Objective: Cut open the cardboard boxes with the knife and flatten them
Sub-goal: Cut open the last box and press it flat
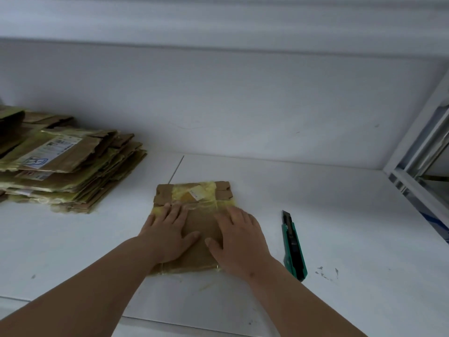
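Note:
A flattened brown cardboard box (194, 195) with yellowish tape and a small label lies on the white table in the centre. My left hand (167, 232) presses flat on its left half, fingers spread. My right hand (239, 235) presses flat on its right half, fingers spread. Neither hand holds anything. A green and black utility knife (292, 246) lies on the table just right of my right hand, its blade end pointing away from me.
A stack of flattened cardboard boxes (63, 161) sits at the left of the white table (340, 215). A white wall runs along the back. A window frame (418, 166) stands at the right edge. Small scraps (325, 272) lie right of the knife.

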{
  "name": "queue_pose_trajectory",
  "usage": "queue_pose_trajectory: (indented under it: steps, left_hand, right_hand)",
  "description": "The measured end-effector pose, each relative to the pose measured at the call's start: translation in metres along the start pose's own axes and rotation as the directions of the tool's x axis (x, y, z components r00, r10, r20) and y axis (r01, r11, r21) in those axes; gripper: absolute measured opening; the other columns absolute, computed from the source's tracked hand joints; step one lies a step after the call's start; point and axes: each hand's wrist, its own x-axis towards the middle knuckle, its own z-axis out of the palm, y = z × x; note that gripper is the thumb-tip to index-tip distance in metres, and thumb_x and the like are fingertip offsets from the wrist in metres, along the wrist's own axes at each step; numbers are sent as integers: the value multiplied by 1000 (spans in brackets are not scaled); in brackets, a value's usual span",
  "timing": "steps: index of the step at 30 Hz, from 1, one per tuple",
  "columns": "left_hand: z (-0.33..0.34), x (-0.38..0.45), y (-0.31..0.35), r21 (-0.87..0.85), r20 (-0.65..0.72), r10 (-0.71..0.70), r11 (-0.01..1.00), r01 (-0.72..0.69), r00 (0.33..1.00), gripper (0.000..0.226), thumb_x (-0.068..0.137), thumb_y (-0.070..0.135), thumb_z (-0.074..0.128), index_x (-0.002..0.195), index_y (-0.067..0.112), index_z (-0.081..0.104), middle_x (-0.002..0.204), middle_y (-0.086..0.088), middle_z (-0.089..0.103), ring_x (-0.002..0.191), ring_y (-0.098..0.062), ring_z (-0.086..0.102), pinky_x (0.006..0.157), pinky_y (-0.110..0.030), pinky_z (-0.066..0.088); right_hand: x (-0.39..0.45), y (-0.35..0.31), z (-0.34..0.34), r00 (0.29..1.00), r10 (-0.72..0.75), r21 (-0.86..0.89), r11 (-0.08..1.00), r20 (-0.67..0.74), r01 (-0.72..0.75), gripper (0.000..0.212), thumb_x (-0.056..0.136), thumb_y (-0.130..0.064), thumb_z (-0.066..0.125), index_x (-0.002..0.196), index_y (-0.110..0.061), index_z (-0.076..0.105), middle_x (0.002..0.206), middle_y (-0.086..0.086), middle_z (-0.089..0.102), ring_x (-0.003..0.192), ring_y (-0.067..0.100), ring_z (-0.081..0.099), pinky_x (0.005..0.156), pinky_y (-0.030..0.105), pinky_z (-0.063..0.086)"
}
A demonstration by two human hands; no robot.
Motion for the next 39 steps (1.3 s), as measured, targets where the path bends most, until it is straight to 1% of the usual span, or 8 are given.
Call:
queue_pose_trajectory:
  steps: [4,8,15,17,20,30,34,39]
  left_hand:
    - [12,-3,2,11,-2,0,1000,0,1000,105,67,79,-15,154,22,-15,163,3,-18,150,-19,-14,122,-44,-1]
    - [9,-2,-1,6,25,15,1000,-15,1000,77,97,64,12,155,22,-15,162,2,-19,150,-20,-15,122,-44,-2]
    - [-10,1,-7,-47,53,29,999,-27,998,68,99,52,34,157,29,5,164,5,-2,150,-22,5,121,-46,11]
    - [-22,3,-9,-57,-32,-2,998,0,999,68,95,56,42,153,36,15,161,5,11,147,-24,16,117,-47,17]
    - [-23,5,-9,-41,-44,-65,997,64,997,81,90,62,43,155,35,3,164,2,-2,150,-26,-3,120,-48,5]
    - [-9,8,-12,-197,67,-156,966,166,986,80,94,65,34,156,34,-6,162,5,-20,149,-24,-18,120,-50,3]
    - [-14,-1,-14,-222,25,-338,916,335,941,92,85,73,43,155,27,6,159,-6,19,145,-29,21,112,-50,28]
    - [-26,-10,-9,-370,62,-389,846,384,919,67,80,41,58,139,24,32,119,-8,50,113,-31,50,91,-40,48]
  right_hand:
    - [3,8,13,961,-46,-41,997,273,59,82,91,-70,9,158,-25,-4,165,-4,-15,151,13,-17,122,48,-9]
    - [7,8,9,963,-35,-50,997,265,51,79,93,-70,18,158,-25,8,167,-5,-4,152,12,-9,120,53,-11]
    - [29,-5,-14,992,-16,-117,993,128,31,65,92,-68,31,135,-22,47,148,4,41,139,25,32,120,50,12]
    - [43,-6,-16,995,-33,-106,993,96,44,65,94,-64,35,145,-23,37,157,6,28,146,26,22,121,50,10]
    - [51,-1,-3,961,-46,-114,990,273,80,77,96,-64,28,159,-26,2,166,-2,-11,152,19,-13,122,49,-7]
    - [51,2,10,946,43,-38,999,321,-32,79,95,-70,23,158,-31,-3,165,-8,-15,150,18,-20,121,52,-10]
    - [40,-5,14,945,170,12,984,279,-180,81,91,-76,23,157,-38,-2,165,-5,-17,150,26,-22,120,56,-7]
    - [29,-8,13,946,184,122,967,268,-223,83,91,-75,30,158,-34,2,165,-1,-16,149,28,-23,122,47,-5]
